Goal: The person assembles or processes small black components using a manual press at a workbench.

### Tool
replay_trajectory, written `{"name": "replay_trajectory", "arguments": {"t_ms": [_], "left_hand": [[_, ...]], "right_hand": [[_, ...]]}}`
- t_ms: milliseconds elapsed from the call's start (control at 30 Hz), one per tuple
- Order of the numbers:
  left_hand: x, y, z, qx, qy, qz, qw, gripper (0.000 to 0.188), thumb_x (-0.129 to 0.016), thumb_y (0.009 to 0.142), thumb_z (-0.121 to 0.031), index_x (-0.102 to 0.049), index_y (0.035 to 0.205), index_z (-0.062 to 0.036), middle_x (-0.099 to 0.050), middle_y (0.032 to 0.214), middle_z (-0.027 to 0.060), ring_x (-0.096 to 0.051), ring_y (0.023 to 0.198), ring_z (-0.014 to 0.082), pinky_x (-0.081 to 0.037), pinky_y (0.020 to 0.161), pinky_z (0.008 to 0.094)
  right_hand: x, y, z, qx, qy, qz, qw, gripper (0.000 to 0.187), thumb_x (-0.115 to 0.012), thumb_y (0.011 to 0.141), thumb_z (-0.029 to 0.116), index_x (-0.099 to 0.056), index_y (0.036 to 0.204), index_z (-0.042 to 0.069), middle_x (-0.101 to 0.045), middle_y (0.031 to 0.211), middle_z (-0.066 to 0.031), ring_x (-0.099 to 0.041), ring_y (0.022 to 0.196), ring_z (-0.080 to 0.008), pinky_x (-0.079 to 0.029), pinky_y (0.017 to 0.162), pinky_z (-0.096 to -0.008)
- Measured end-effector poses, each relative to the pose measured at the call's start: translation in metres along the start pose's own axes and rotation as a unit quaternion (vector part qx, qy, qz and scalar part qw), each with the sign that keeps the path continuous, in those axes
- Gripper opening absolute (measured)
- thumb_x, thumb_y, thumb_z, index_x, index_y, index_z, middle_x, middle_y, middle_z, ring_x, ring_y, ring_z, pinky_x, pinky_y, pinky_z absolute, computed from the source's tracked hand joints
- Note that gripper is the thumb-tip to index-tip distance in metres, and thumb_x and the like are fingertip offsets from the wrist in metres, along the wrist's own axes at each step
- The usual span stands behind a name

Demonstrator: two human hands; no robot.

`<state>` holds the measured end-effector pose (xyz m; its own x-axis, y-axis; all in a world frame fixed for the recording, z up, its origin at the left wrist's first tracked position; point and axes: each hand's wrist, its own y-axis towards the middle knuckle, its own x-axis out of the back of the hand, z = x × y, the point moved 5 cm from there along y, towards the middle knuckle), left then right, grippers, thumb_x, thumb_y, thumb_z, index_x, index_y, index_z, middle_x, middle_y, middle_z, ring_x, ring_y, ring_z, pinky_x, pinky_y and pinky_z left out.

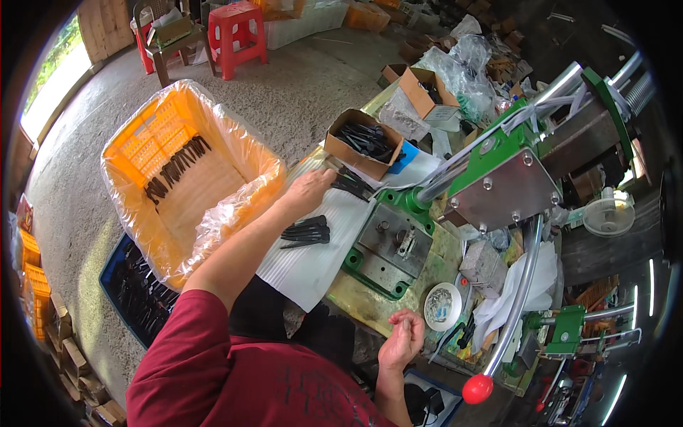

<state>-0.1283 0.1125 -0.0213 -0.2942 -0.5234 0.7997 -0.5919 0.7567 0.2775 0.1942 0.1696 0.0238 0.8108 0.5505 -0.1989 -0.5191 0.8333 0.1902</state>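
My left hand [311, 191] reaches over a white foam sheet [288, 274], its fingers drawn together at the end of a group of slim black handle-like pieces [351, 183]. Whatever its fingertips grip, if anything, cannot be made out. A second bunch of black pieces [307, 232] lies fanned on the sheet, nearer to me. My right hand [402, 341] is held at the bench's near edge with curled fingers and the thumb against them; anything pinched there is too small to name. Beside it is a green-framed press base [393, 245] with a metal fixture.
An orange crate [160, 132] lined with clear plastic holds rows of black pieces. An open carton [363, 142] of black pieces stands beyond the sheet. A white bowl [442, 306] of small parts sits right, near the red-knobbed press lever [477, 388]. A blue tray [135, 292] lies left.
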Motion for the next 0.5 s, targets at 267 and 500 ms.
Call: {"name": "replay_trajectory", "arguments": {"t_ms": [267, 500], "left_hand": [[0.05, -0.065, -0.054, 0.008, -0.174, 0.054, 0.983, 0.011, -0.054, 0.074, -0.008, -0.051, 0.084, -0.0029, -0.055, 0.069, 0.0118, -0.056, 0.066, 0.0235, -0.043, 0.06, 0.0313], [0.039, -0.134, -0.094, -0.005, -0.267, 0.168, 0.949, 0.012, -0.054, 0.076, -0.01, -0.052, 0.086, -0.0041, -0.057, 0.071, 0.0121, -0.057, 0.068, 0.0268, -0.045, 0.061, 0.0325]], "right_hand": [[-0.004, -0.001, -0.013, 0.003, -0.158, 0.104, 0.982, 0.01, -0.049, 0.081, 0.008, -0.051, 0.084, -0.002, -0.05, 0.081, -0.0073, -0.046, 0.067, -0.0122, -0.038, 0.059, -0.0239], [-0.039, -0.006, 0.008, 0.1, -0.292, 0.176, 0.935, 0.013, -0.05, 0.081, 0.009, -0.051, 0.089, 0.0, -0.051, 0.078, -0.0111, -0.05, 0.066, -0.0209, -0.041, 0.06, -0.0281]]}}
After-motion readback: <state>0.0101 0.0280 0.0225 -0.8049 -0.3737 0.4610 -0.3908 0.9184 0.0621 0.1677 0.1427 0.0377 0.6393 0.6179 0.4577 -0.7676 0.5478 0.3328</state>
